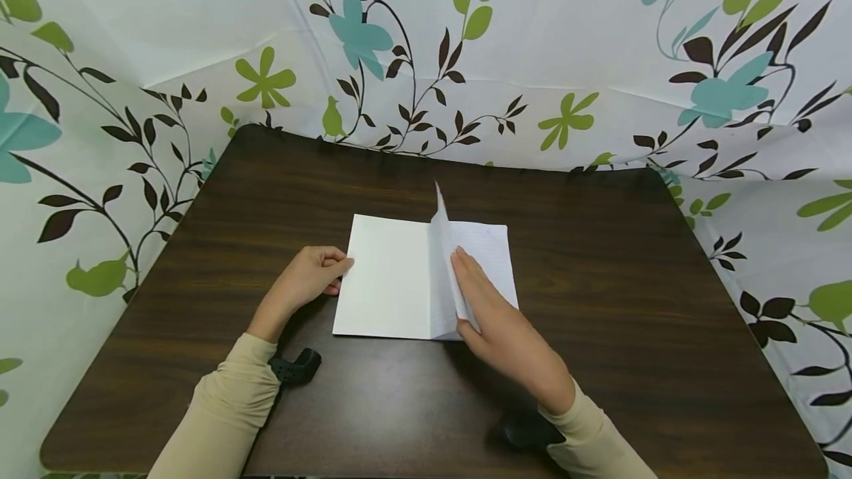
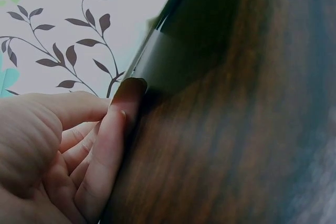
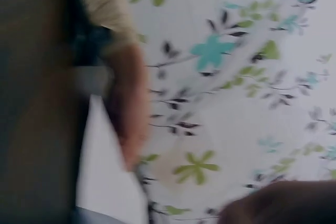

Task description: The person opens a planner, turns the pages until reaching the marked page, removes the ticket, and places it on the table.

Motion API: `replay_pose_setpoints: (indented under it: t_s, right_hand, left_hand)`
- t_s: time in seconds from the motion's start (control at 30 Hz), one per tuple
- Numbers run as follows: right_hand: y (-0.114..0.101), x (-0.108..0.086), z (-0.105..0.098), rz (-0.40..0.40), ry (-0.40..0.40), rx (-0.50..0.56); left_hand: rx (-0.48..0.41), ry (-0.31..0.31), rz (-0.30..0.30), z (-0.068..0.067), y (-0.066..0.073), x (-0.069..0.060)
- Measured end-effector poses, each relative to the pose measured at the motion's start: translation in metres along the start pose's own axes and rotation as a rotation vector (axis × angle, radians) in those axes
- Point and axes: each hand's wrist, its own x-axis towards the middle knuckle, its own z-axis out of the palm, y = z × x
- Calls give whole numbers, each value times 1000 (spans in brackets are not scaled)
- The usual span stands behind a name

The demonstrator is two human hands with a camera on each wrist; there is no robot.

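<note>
An open notebook (image 1: 386, 279) lies on the dark wooden table, its left side blank white and its right side faintly lined. One or more pages (image 1: 442, 257) stand raised near the fold. My left hand (image 1: 308, 283) pinches the notebook's left edge; in the left wrist view that hand (image 2: 68, 150) has thumb and finger on either side of the thin edge. With fingers straight, my right hand (image 1: 506, 331) touches the right face of the raised pages. The right wrist view is blurred, with part of the right hand (image 3: 283, 203) at the lower right.
The brown table (image 1: 632, 331) extends around the notebook. Behind and beside it hangs a white cloth (image 1: 586, 35) printed with leaves and flowers. Each wrist wears a black strap device, such as the left one (image 1: 296, 368); both sleeves are beige.
</note>
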Motion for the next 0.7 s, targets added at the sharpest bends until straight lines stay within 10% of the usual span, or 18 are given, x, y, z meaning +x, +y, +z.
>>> replay_pose_setpoints:
  t_s: [0.33, 0.7]
  right_hand:
    - [-4, 18, 49, -35, 270, -255]
    - [-13, 22, 72, -166, 248, -311]
  left_hand:
    - [-3, -5, 1, 0, 1, -1]
    - [-15, -2, 13, 0, 0, 0]
